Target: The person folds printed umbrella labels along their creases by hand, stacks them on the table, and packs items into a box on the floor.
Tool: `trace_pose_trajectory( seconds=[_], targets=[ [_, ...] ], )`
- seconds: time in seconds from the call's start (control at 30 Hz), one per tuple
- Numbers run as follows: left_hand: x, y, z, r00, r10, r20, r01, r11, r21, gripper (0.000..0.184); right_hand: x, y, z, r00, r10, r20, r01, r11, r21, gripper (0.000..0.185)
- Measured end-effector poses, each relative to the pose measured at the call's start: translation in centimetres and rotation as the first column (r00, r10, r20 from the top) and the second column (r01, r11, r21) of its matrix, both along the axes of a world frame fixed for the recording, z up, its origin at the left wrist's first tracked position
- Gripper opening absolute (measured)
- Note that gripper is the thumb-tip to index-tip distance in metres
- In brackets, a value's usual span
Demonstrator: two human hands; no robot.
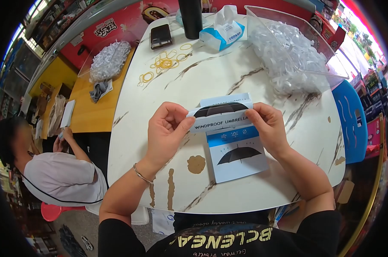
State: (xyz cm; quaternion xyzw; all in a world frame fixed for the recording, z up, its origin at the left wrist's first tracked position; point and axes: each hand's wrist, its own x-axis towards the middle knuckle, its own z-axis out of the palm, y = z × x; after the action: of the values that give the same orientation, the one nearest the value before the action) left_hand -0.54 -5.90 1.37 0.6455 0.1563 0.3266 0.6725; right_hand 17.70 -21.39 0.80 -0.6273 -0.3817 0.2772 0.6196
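Between my two hands is a printed paper sleeve [219, 120] reading "WINDPROOF UMBRELLA", with a dark umbrella picture curving over its top. My left hand [170, 128] pinches its left end between thumb and fingers. At the other end, my right hand [267, 125] grips it the same way. Underneath lies a flat printed sheet [237, 169] with a blue band and a black umbrella picture. Another printed sheet edge [225, 97] shows just behind the sleeve, partly hidden by it.
Yellow rubber bands [165, 63] lie near a dark phone [160, 36]. A black bottle [190, 19], a tissue pack [223, 31] and a clear bin [284, 55] of translucent strips stand at the back. On the left, another person [61, 175] sits at a wooden table [93, 109].
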Motion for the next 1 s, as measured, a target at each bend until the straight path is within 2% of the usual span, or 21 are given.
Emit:
trace_pose_trajectory(
  seconds=[0.13, 0.33, 0.4, 0.5, 0.53, 0.6, 0.63, 0.67, 0.7, 0.73, 0.8, 0.83, 0.9, 0.93, 1.0],
  targets=[
    [0.0, 0.0, 0.1, 1.000, 0.006, 0.000, -0.006, 1.000, -0.013, 0.014, -0.1, 0.0, 0.4, 1.000, -0.013, 0.004, 0.013, 1.000, -0.021, 0.019],
    [0.1, 0.1, -0.1, 0.999, 0.006, -0.031, -0.006, 1.000, -0.014, 0.014, 0.7, 0.4, -1.7, 0.999, -0.014, -0.035, 0.019, 0.989, 0.149, 0.021],
    [0.1, 0.2, -0.3, 0.999, 0.003, -0.035, -0.003, 1.000, -0.005, 0.014, 0.1, 0.3, -0.9, 0.999, -0.037, -0.016, 0.038, 0.996, 0.080, 0.024],
    [-0.1, 0.2, 0.0, 0.989, 0.043, -0.139, -0.020, 0.987, 0.160, 0.020, 0.3, 0.3, -0.6, 0.998, -0.057, 0.004, 0.057, 0.996, 0.066, 0.025],
    [-0.2, 0.4, 0.1, 0.989, 0.123, -0.080, -0.089, 0.939, 0.333, 0.021, 0.5, 0.3, -0.8, 0.998, -0.062, 0.010, 0.061, 0.995, 0.076, 0.025],
    [-0.5, 1.1, 0.8, 0.967, 0.243, 0.079, -0.237, 0.740, 0.630, 0.025, 1.1, 0.3, -1.0, 0.989, -0.063, -0.134, 0.082, 0.987, 0.138, 0.023],
    [-1.2, 1.0, 1.8, 0.961, 0.221, 0.164, -0.275, 0.761, 0.587, 0.024, 1.5, 0.5, -1.0, 0.977, -0.058, -0.204, 0.094, 0.981, 0.172, 0.022],
    [-1.7, 0.2, 3.5, 0.923, 0.194, 0.332, -0.359, 0.743, 0.565, 0.018, 2.0, 0.6, -1.2, 0.958, -0.077, -0.275, 0.122, 0.981, 0.150, 0.022],
    [-2.3, -1.0, 5.6, 0.857, 0.098, 0.506, -0.392, 0.762, 0.516, 0.021, 2.5, 0.5, -1.6, 0.933, -0.097, -0.346, 0.147, 0.982, 0.120, 0.021],
    [-3.2, -2.4, 7.6, 0.789, 0.078, 0.609, -0.451, 0.747, 0.488, 0.022, 2.8, 0.5, -2.0, 0.901, -0.119, -0.417, 0.168, 0.982, 0.082, 0.021],
    [-6.7, -5.0, 9.8, 0.509, -0.013, 0.861, -0.584, 0.730, 0.356, 0.042, 3.1, 1.0, -2.6, 0.894, -0.118, -0.432, 0.185, 0.976, 0.117, 0.022],
    [-8.4, -6.3, 10.9, 0.353, -0.066, 0.933, -0.641, 0.710, 0.292, 0.053, 3.1, 1.1, -2.6, 0.890, -0.113, -0.441, 0.189, 0.973, 0.132, 0.022],
    [-7.7, -10.3, 15.7, 0.166, -0.293, 0.942, -0.610, 0.720, 0.331, 0.041, 2.7, 1.0, -2.4, 0.897, -0.132, -0.421, 0.179, 0.981, 0.074, 0.023],
    [-8.2, -11.3, 16.9, 0.200, -0.341, 0.919, -0.591, 0.706, 0.390, 0.033, 2.7, 0.9, -2.2, 0.903, -0.137, -0.408, 0.172, 0.984, 0.049, 0.024],
    [-9.1, -12.3, 18.0, 0.240, -0.385, 0.891, -0.580, 0.679, 0.449, 0.032, 2.5, 1.0, -2.0, 0.910, -0.116, -0.398, 0.161, 0.984, 0.081, 0.024]
  ],
)
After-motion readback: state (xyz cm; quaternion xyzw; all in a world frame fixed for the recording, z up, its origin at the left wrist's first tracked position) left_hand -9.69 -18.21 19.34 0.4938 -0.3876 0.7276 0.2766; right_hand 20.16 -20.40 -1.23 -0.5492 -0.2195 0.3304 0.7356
